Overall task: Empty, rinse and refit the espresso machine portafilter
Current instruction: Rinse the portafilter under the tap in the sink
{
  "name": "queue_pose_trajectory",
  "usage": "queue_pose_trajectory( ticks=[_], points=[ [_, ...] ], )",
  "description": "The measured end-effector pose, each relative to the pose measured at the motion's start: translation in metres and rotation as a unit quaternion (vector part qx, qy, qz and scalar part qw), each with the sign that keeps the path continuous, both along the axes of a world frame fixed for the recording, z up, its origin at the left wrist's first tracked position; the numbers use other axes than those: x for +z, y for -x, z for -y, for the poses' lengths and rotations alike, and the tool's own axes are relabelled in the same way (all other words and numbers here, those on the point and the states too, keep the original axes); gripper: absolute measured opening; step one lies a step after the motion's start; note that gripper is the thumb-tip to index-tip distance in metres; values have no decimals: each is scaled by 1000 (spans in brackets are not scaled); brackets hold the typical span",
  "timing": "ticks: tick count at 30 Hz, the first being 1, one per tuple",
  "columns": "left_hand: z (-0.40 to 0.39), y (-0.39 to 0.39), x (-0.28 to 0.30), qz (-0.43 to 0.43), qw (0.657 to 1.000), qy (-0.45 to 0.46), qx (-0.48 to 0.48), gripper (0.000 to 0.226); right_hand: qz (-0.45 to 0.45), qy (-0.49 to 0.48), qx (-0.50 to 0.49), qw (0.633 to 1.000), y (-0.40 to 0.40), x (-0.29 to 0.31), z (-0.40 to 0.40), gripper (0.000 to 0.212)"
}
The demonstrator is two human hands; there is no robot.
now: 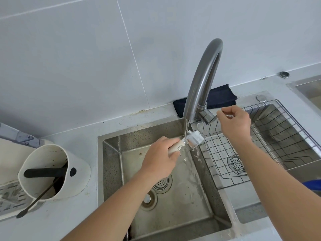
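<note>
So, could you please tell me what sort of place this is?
Most likely a kitchen or coffee prep counter: a stainless double sink with a gooseneck tap running, a wire rack in the right basin, and a white knock box on the counter.

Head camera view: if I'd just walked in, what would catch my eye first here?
Probably the tall curved faucet at centre, running water onto the portafilter that the left hand grips by its cream handle over the left sink basin. The right hand is up at the faucet lever. At far left stands a coffee-stained white knock box on the counter.
</note>
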State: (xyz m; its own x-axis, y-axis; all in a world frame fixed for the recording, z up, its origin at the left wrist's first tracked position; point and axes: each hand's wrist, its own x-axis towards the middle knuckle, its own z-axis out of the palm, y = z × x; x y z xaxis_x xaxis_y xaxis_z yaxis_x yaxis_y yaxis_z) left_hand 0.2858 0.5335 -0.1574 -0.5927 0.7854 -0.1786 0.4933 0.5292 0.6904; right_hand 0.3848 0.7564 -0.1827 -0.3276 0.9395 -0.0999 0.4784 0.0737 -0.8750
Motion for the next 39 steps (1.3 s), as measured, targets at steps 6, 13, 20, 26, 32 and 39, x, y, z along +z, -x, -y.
queue_pose_trajectory(
  ticks=[6,13,20,26,32,39],
  points=[
    [-7,-4,-4,47,999,-12,19,32,-1,0,0,1000,0,0,0,11],
    [-10,-11,0,166,981,-51,84,22,-6,6,-4,1000,-1,0,0,12],
    [-10,-17,0,252,955,-74,137,36,-5,5,-2,1000,-1,0,0,11],
    [0,-19,-5,292,940,-95,150,32,-2,7,-1,1000,-1,0,1,12],
    [10,-18,-11,284,940,-107,153,24,-3,8,-3,1000,0,1,0,13],
    [19,-17,-11,295,931,-135,170,26,-4,13,-3,1000,-1,2,1,11]
  ],
)
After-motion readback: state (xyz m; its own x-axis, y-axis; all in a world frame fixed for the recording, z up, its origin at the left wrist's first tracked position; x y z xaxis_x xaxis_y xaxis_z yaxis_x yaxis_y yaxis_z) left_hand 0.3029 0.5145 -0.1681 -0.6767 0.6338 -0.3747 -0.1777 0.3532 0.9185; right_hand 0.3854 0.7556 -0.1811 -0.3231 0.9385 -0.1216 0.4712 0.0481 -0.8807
